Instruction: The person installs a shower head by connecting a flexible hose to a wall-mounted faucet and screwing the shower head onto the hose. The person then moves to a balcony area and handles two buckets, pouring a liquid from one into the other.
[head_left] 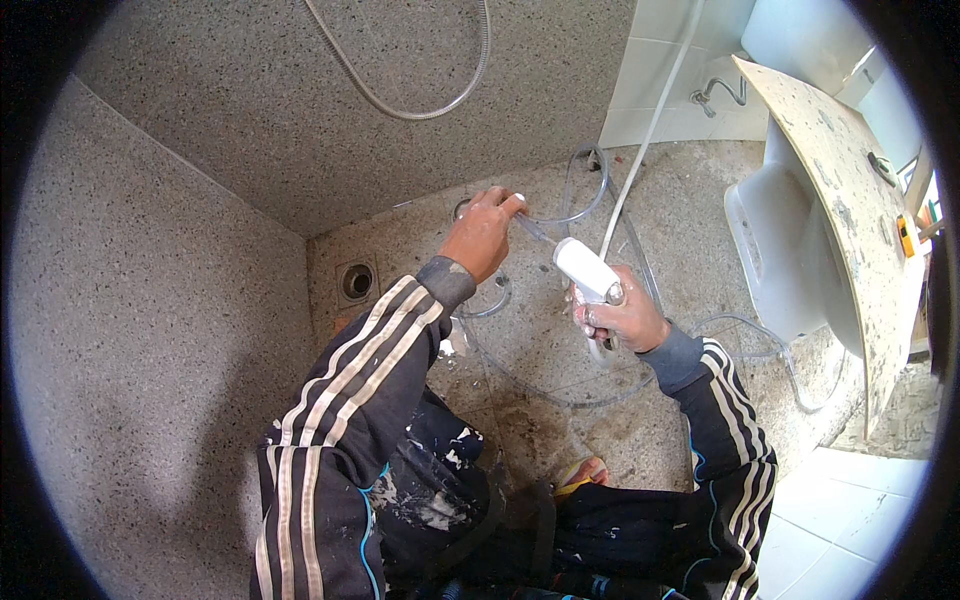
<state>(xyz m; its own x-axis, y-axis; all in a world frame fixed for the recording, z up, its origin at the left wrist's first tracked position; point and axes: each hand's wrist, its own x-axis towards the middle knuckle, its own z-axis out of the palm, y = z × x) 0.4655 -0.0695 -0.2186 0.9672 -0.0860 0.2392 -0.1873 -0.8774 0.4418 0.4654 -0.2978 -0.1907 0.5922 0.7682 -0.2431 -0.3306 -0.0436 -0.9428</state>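
Sealant gun (588,272) sits in right hand (625,318), nozzle seemingly touching left hand (482,232).

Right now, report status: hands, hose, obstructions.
Left hand pinching clear tube end. Right hand gripping white spray head, white hose trailing to wall. Clear tubing looped on floor around both hands.

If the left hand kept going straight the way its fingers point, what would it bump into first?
Probably the clear tube looped on the floor just beyond the left hand, then the white hose. The depth is hard to judge from above.
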